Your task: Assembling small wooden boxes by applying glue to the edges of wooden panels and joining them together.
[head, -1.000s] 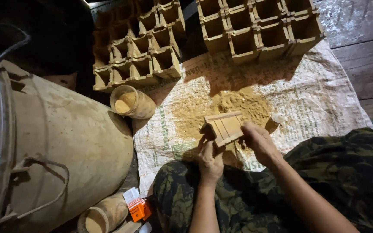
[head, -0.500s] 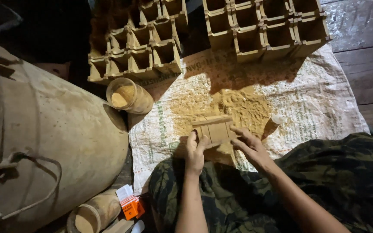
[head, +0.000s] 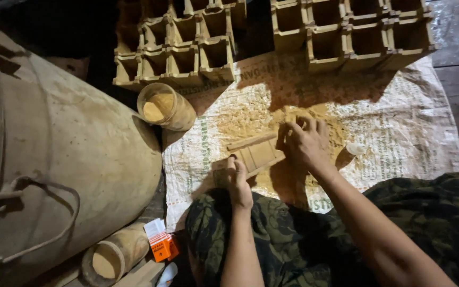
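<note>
Head view: both hands, left (head: 238,183) and right (head: 305,143), clamp a small wooden mould (head: 256,154) from either end, steadying it above sandy powder (head: 240,119).

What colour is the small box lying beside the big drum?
Orange and white, seen in the head view: the small box by the big drum.

Tan wooden mould (head: 257,153), camouflage-green trousers (head: 304,239), orange-white small box (head: 160,242)

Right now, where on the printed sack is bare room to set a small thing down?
The sack is bare at its right side, below the right block of moulds. The middle is crowded: powder pile, wooden frame and both hands, left hand and right hand.
</note>
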